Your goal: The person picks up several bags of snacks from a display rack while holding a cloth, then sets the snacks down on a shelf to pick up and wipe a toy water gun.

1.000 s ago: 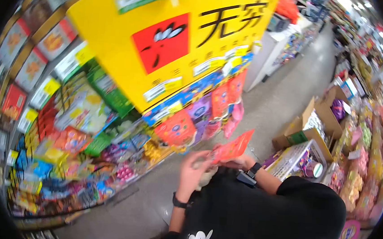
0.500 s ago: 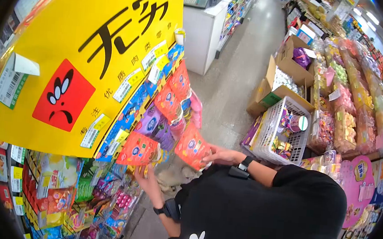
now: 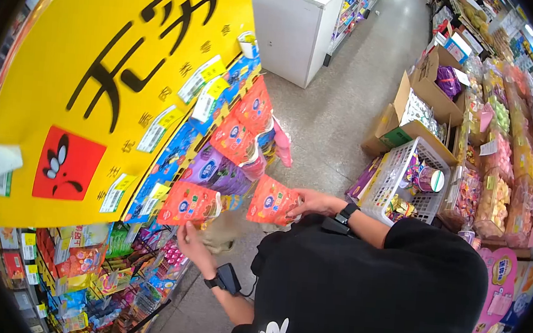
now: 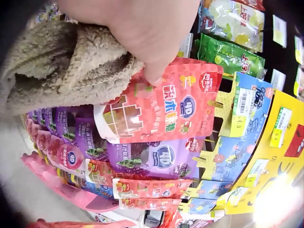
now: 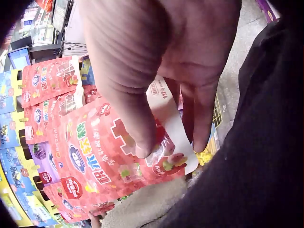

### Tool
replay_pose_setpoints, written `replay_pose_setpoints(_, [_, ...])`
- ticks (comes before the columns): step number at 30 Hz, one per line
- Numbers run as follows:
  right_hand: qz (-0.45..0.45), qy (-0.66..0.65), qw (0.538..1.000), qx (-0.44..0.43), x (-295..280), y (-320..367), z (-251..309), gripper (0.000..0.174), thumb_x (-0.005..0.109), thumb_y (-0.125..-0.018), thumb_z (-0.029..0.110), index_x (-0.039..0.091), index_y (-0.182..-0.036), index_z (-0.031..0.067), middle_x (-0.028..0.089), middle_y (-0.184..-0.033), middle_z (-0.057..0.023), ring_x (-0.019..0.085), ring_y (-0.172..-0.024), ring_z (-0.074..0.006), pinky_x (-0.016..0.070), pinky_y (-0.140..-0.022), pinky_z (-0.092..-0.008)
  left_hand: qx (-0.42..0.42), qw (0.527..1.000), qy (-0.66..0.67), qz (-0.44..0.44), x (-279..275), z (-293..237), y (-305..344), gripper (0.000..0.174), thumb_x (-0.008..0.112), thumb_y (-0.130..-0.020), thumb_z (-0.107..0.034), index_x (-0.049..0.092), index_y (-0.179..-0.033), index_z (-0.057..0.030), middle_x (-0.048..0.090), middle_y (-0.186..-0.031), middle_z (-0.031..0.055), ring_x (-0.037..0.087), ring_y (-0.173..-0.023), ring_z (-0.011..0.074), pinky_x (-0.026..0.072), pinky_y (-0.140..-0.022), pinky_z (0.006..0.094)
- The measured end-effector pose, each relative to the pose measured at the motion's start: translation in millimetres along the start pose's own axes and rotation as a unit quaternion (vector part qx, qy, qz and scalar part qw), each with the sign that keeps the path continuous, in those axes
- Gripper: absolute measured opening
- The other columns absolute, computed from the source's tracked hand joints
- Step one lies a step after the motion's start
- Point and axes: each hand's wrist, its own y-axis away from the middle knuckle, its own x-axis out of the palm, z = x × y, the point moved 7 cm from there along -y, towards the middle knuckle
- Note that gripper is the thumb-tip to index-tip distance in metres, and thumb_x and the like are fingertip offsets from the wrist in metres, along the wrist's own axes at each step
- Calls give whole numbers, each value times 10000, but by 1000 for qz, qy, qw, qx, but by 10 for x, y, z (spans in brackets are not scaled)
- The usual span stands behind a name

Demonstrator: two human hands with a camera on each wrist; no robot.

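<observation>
Through the head camera I look down on a person in a black top, standing in a shop aisle close to a yellow stand (image 3: 98, 78) hung with rows of sweet pouches. The right hand (image 3: 314, 203) holds a loose red pouch (image 3: 273, 201). In the right wrist view its thumb (image 5: 135, 128) lies across the front and the fingers curl behind, pinching the pouch near one edge. This pouch is off the rack, just right of the hanging rows. Its long axis is roughly upright and leans toward the stand, and the hand is on the side away from the rack. The left hand (image 3: 188, 245) is nearer the stand, just under a hanging red pouch (image 3: 188, 204). In the left wrist view its thumb presses the front of that pouch. The other fingers are hidden, so I cannot tell whether they grip it. A beige fleecy cloth (image 4: 61, 71) sits bunched against the left palm, perhaps tucked in the hand. Purple pouches (image 3: 216, 172) hang just above, and a white basket (image 3: 397, 177) stands across the aisle.
</observation>
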Motion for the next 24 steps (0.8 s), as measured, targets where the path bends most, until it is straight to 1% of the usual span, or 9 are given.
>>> replay_pose_setpoints(2, [5, 11, 1000, -6, -120, -46, -28, 550, 757, -792, 129, 467, -1255, 63, 614, -1076, -25, 614, -938, -133, 536, -774, -310, -19, 999, -34, -33, -70, -32, 17, 204, 592, -937, -165, 587, -995, 31, 591, -921, 41, 528, -886, 129, 434, -810, 279])
replay_pose_setpoints(4, [5, 11, 1000, -10, -201, -54, -68, 540, 768, -784, 141, 479, -1233, 60, 615, -1069, -27, 615, -935, -135, 537, -762, -311, -34, 999, 16, -24, 9, -97, 91, 201, 589, -941, -184, 566, -992, 8, 557, -920, 26, 520, -882, 132, 445, -811, 288])
replay_pose_setpoints(8, [6, 29, 1000, 11, -349, 17, -44, 565, 785, -763, 134, 480, -1230, 48, 621, -1059, -54, 617, -935, -155, 539, -743, -308, -17, 996, 61, -68, -123, -214, 153, 275, 606, -935, -241, 531, -1117, -48, 567, -1027, 55, 531, -868, 160, 476, -753, 301])
replay_pose_setpoints(10, [3, 41, 999, -11, -379, -20, -63, 555, 790, -753, 121, 486, -1212, 48, 627, -1043, -59, 618, -934, -155, 542, -734, -310, -42, 987, 124, -95, -178, -302, 192, 310, 612, -928, -235, 502, -1155, -55, 567, -1080, 82, 560, -941, 194, 504, -804, 335])
replay_pose_setpoints(12, [-12, 40, 999, 3, -390, -23, -85, 548, 790, -752, 117, 487, -1203, 49, 627, -1040, -54, 620, -932, -150, 544, -721, -307, -44, 989, 105, -95, -382, -301, 217, 356, 624, -918, -237, 479, -1193, -64, 569, -1118, 101, 565, -1002, 232, 508, -855, 398])
replay_pose_setpoints(14, [-25, 43, 999, 14, -341, -50, -127, 541, 790, -751, 113, 487, -1194, 50, 627, -1037, -50, 621, -930, -146, 547, -708, -304, -34, 989, 112, -91, -572, -326, 271, 257, 588, -942, -247, 521, -1079, -40, 547, -1028, 46, 520, -930, 157, 469, -823, 331])
replay_pose_setpoints(16, [-24, 57, 998, -10, -260, -112, -161, 522, 788, -751, 110, 491, -1175, 49, 629, -1029, -41, 628, -919, -142, 555, -696, -306, -43, 986, 111, -115, -700, -451, 371, 237, 589, -940, -231, 527, -1072, -44, 554, -993, 39, 522, -922, 154, 465, -821, 326])
replay_pose_setpoints(22, [-4, -9, 1000, 8, 245, -316, -473, 526, 777, -760, 94, 489, -1199, 52, 632, -1036, -46, 637, -905, -143, 556, -692, -302, -39, 999, 2, -1, -1510, -105, 370, 142, 611, -925, -167, 581, -984, -41, 584, -908, 0, 512, -813, 93, 429, -723, 265])
replay_pose_setpoints(24, [-1, -30, 1000, 2, 430, -451, -588, 535, 756, -775, 69, 473, -1229, 55, 631, -1053, -51, 640, -912, -150, 558, -705, -305, -69, 997, 17, -17, -1693, -36, 446, 110, 614, -919, -128, 588, -953, -27, 585, -871, -1, 517, -797, 91, 432, -724, 258])
